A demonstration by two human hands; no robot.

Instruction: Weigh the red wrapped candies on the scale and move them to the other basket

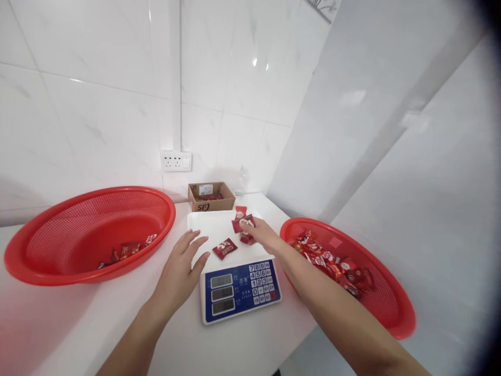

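A digital scale [242, 292] with a blue keypad panel stands in the middle of the table, and its white pan [203, 224] lies behind the panel. My right hand [260, 232] is over the pan's right side, fingers closed on a small red candy packet [243, 223]. Other red packets show just behind and below those fingers, partly hidden. One dark red packet [225, 248] lies flat on the pan, between my hands. At the pan's left front edge, my left hand [182, 266] hovers with its fingers apart, holding nothing.
At left sits a large red colander basket [168, 206] with several packets inside. Another red basket [399, 318], holding many packets, stands at right beneath my forearm. Behind the pan is a cardboard box [211, 205] by the tiled wall with a socket [176, 161].
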